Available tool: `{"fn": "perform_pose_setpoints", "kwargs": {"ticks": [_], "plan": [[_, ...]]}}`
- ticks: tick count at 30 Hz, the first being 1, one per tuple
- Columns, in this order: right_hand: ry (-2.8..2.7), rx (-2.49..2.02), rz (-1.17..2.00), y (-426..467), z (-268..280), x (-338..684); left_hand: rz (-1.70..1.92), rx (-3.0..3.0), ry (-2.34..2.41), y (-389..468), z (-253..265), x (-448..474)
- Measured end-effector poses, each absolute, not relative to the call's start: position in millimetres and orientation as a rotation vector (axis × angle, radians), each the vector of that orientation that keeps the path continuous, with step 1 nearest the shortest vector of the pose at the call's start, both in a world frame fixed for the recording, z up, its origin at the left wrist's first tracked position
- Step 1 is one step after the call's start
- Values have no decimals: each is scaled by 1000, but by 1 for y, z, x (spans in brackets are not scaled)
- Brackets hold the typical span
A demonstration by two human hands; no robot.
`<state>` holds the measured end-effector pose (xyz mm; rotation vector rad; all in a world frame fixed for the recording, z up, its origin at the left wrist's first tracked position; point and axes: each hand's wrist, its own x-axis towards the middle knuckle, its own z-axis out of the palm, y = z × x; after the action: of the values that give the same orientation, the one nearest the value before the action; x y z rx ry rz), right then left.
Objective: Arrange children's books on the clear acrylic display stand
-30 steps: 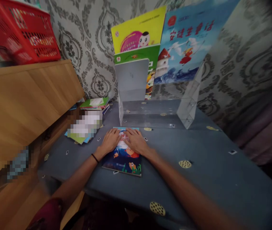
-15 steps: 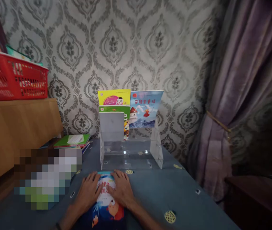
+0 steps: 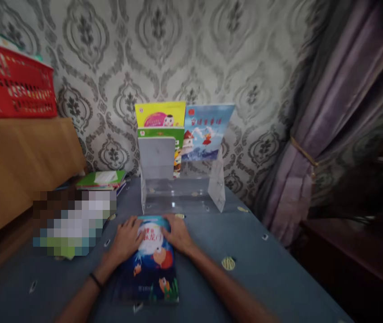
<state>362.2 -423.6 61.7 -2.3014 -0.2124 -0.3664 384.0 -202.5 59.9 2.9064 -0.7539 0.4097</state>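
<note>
Blue-grey patterned table (image 3: 252, 269), inside its right edge: your ungripping left hand (image 3: 129, 237) and right hand (image 3: 178, 235) probably steady that dark-blue paperback (image 3: 151, 271).

Flat book (image 3: 148, 273): title (image 3: 152, 236) in red Chinese characters, two lines; upper reads 小鲤鱼, blurred, lower 跳龙门. Line of pale print (image 3: 146, 288) at foot, too small to read.
Blue book (image 3: 208, 137), upright: red heading (image 3: 206, 122), 安徒生童话, across upper cover. Red badge (image 3: 191, 112) at top left, lettering illegible.
Yellow book (image 3: 160, 108): lettering on pink oval (image 3: 153, 120), illegible.
Green book (image 3: 160, 132): white badge (image 3: 142, 133) at top left, illegible; large white character (image 3: 177, 144) at right, partly covered, unreadable.
</note>
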Motion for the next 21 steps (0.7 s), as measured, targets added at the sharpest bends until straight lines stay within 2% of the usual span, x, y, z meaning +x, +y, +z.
{"fn": "perform_pose_setpoints", "kwargs": {"ticks": [8, 21], "plan": [[-199, -2084, -297, -449, 33, 389, 313, 2933, -774, -200, 70, 381], [-208, -2143, -351, -447, 35, 383, 239, 3047, -826, -211, 93, 381]]}}
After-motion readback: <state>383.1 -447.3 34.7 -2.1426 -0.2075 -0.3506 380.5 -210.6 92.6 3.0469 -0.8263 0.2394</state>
